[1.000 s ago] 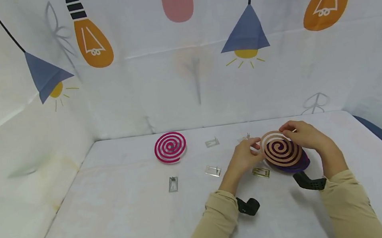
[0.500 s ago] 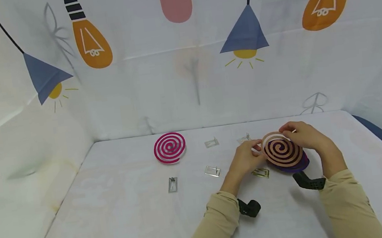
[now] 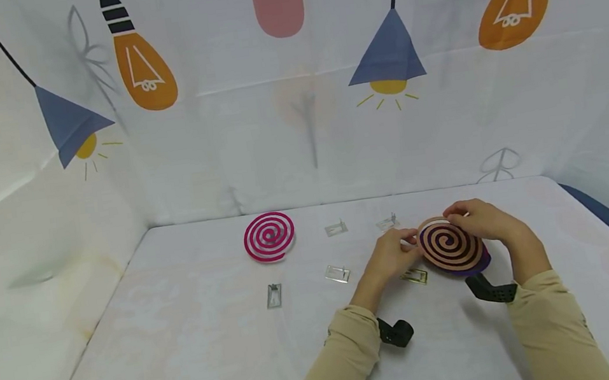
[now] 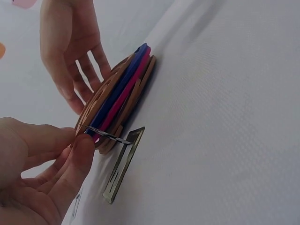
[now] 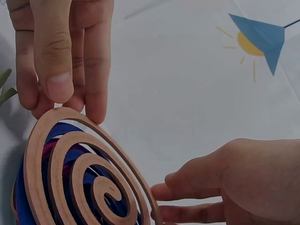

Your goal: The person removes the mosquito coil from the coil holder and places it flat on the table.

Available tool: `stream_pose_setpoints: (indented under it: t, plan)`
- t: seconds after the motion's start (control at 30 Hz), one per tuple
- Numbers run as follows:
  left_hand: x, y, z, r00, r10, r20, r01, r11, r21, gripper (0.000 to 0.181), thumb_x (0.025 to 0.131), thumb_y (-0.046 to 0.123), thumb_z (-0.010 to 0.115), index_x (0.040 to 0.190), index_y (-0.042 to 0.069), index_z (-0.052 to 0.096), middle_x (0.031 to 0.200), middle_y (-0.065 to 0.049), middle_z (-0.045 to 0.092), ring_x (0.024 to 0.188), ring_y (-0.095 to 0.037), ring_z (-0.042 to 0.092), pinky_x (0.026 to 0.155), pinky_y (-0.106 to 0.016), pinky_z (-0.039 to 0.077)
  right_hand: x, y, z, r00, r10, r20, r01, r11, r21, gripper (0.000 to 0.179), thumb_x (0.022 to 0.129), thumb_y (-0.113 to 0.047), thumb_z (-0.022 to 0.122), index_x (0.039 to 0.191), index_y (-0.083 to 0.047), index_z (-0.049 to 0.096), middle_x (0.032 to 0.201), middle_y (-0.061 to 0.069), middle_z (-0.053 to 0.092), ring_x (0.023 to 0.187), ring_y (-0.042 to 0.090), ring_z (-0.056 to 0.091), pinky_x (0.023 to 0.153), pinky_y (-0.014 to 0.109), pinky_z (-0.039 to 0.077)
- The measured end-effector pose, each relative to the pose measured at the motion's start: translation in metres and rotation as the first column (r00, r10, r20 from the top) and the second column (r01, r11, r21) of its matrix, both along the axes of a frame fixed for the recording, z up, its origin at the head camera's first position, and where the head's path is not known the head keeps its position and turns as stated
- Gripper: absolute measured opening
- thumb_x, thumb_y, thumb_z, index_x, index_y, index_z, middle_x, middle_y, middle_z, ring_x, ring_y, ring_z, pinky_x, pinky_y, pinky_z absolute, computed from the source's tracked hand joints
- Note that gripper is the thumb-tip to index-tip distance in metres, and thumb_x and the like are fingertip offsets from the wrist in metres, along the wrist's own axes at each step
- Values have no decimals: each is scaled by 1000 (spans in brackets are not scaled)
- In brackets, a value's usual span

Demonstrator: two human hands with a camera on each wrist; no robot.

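A tan spiral mosquito coil (image 3: 448, 241) tops a stack of coils at the right of the table. The left wrist view shows a blue coil (image 4: 114, 93), a pink one (image 4: 124, 97) and brown ones beneath it. My left hand (image 3: 391, 255) pinches the tan coil's left edge between thumb and fingers. My right hand (image 3: 484, 221) holds its far right edge with thumb and fingertips. Just below the left fingers lies a gold-coloured metal coil stand (image 4: 127, 161); its raised prong crosses in front of the stack's edge in the left wrist view.
A crimson spiral coil (image 3: 269, 236) sits at the table's back left. Several silver stands lie around it, among them one upright in view (image 3: 274, 295), a slanted one (image 3: 338, 273) and a further one (image 3: 336, 229). A printed white curtain (image 3: 251, 139) closes off the back.
The tan coil has come down over the stack, and the white gap along its upper edge has narrowed. The right hand has lowered slightly with it; the left hand has stayed nearly in place.
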State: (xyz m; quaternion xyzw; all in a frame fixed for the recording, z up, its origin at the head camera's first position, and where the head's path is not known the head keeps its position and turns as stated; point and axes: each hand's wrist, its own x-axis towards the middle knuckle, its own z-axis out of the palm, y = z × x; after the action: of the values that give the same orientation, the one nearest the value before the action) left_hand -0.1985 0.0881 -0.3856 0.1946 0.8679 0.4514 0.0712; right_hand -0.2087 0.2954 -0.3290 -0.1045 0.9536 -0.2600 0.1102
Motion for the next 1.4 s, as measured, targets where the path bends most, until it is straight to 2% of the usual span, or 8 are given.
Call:
stream_pose_setpoints:
  t: [0.33,0.73,1.07,1.4]
  plan:
    - [-1,1,1,998,-66,9,66,998,5,37,90,14,60,126,7,61,106,-4,69,76,-1,63,61,-9,43,0,0,-5,1000,-4,7,4,1000,22,42,98,-21,41,124,10,52,121,34,55,107,48,54,85,56,47]
    - [-2,1,0,995,-99,19,99,995,-13,37,91,16,58,127,8,60,104,-3,66,85,-5,65,66,-10,45,0,-2,-5,998,4,59,-6,999,32,45,99,-23,40,127,11,48,126,35,51,115,51,49,92,60,42]
    - [-1,0,1,995,-84,48,86,996,-28,37,92,20,57,128,10,60,105,0,65,91,-5,64,71,-11,45,-1,-2,-6,997,25,72,-27,999,31,47,99,-23,40,128,13,47,126,36,51,114,50,50,91,58,43]
    - [0,0,1,995,-95,39,96,995,-27,37,92,20,57,128,9,59,106,-3,66,93,-8,66,72,-12,46,0,-2,-7,997,24,79,-26,999,30,46,99,-23,40,129,12,46,127,36,50,114,50,50,91,58,43]
